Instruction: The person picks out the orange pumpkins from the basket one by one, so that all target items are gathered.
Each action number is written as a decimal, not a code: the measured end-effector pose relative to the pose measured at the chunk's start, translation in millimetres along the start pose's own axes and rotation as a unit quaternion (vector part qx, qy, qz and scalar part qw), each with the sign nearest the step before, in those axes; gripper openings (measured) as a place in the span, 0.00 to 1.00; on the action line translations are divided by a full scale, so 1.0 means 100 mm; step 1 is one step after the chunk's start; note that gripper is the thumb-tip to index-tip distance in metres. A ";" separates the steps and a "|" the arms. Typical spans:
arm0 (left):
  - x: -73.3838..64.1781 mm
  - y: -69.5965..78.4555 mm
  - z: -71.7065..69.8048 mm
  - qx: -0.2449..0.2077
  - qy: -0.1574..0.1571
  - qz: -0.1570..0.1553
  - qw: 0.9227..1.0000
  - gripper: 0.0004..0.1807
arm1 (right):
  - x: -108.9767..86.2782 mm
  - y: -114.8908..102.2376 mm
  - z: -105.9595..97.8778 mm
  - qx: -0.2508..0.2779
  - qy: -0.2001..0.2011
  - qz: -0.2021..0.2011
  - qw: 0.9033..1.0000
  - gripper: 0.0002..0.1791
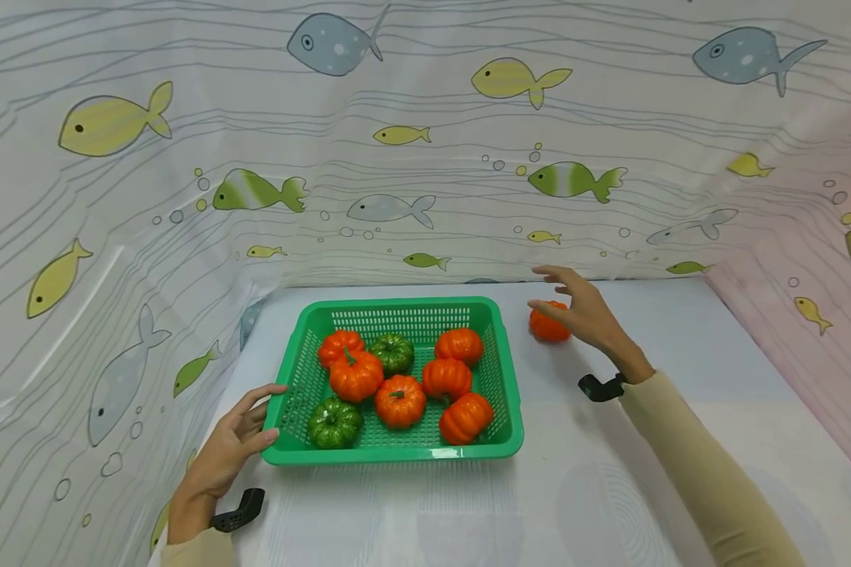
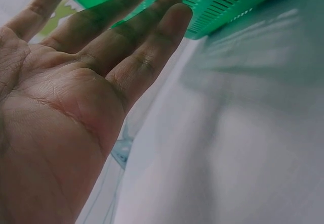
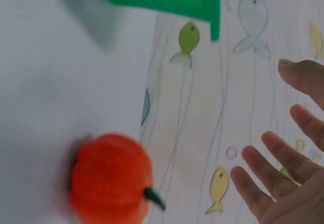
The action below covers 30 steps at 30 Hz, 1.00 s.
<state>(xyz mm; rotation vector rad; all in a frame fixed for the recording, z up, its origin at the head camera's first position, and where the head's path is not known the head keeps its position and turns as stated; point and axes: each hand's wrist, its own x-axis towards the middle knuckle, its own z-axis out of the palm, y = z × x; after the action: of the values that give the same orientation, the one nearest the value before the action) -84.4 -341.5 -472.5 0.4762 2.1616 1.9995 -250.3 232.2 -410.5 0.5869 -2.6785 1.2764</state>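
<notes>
In the head view my left hand (image 1: 230, 441) is at the left side of a green plastic basket (image 1: 397, 454), with thumb and fingertips at its rim. The left wrist view shows the fingers (image 2: 147, 64) nearly straight against the slotted basket wall. Inside the basket lie several small orange pumpkins (image 1: 400, 402) and two green ones, one at the front left (image 1: 335, 424) and one farther back (image 1: 392, 353). My right hand (image 1: 581, 311) hovers with spread fingers over a lone orange pumpkin (image 3: 111, 181), which sits on the table right of the basket. Nothing is in that hand.
The white table (image 1: 539, 488) carries the basket and the lone pumpkin. Behind and beside it hang pale sheets (image 1: 425, 173) printed with fish and wavy lines. Each wrist wears a black camera mount, such as the right one (image 1: 601, 387).
</notes>
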 end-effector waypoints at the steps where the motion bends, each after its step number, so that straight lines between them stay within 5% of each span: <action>1: 0.01 0.00 0.00 0.002 0.001 -0.002 1.000 0.32 | 0.02 -0.05 0.02 0.002 -0.005 -0.008 1.000 0.35; 14: 0.02 -0.05 0.01 0.046 0.017 0.015 0.999 0.32 | 0.23 -0.62 0.42 0.010 -0.083 -0.126 0.989 0.30; 30: 0.01 -0.05 0.03 0.050 0.023 0.025 0.998 0.32 | 0.40 -1.19 1.00 -0.010 -0.188 -0.192 0.963 0.30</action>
<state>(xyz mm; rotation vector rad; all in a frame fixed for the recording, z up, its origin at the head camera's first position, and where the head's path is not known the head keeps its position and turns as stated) -84.7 -339.2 -478.1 0.5071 2.3098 1.9525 -234.5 75.9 -377.2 1.3921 -2.6516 1.1165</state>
